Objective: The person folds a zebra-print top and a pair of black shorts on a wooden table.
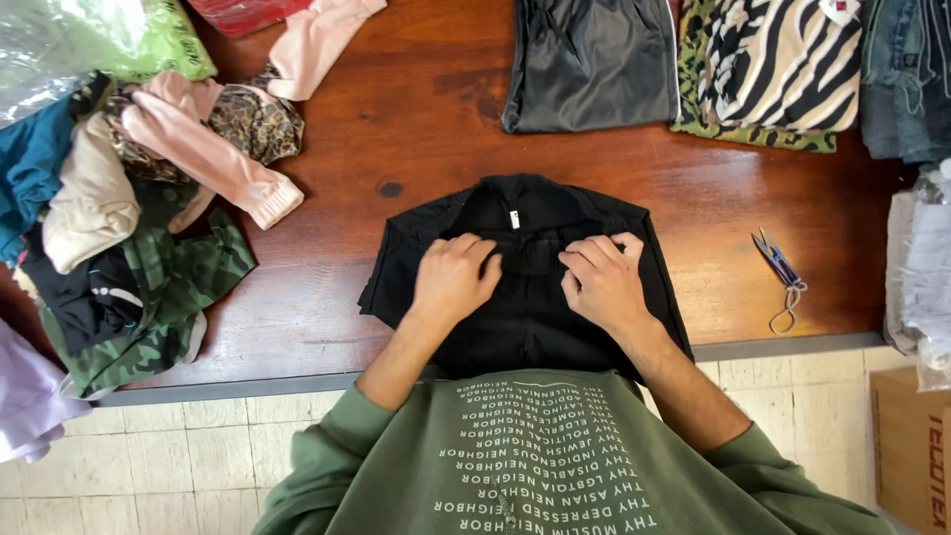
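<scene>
A black garment [525, 317] lies folded on the brown wooden table [416, 119], its collar with a small white tag pointing away from me. My left hand [454, 277] rests on its upper middle, fingers curled and pinching the fabric. My right hand [602, 279] is beside it, fingers bent and gripping the same fold of cloth. Both forearms come out of green sleeves. The near edge of the garment reaches the table's front edge.
A heap of clothes [129, 218] in camouflage, pink, teal and leopard print fills the left. A folded dark grey garment [592, 61], a zebra-print one [783, 59] and jeans [906, 79] lie at the back. Small thread snips [778, 263] lie to the right. A cardboard box [911, 446] stands on the floor.
</scene>
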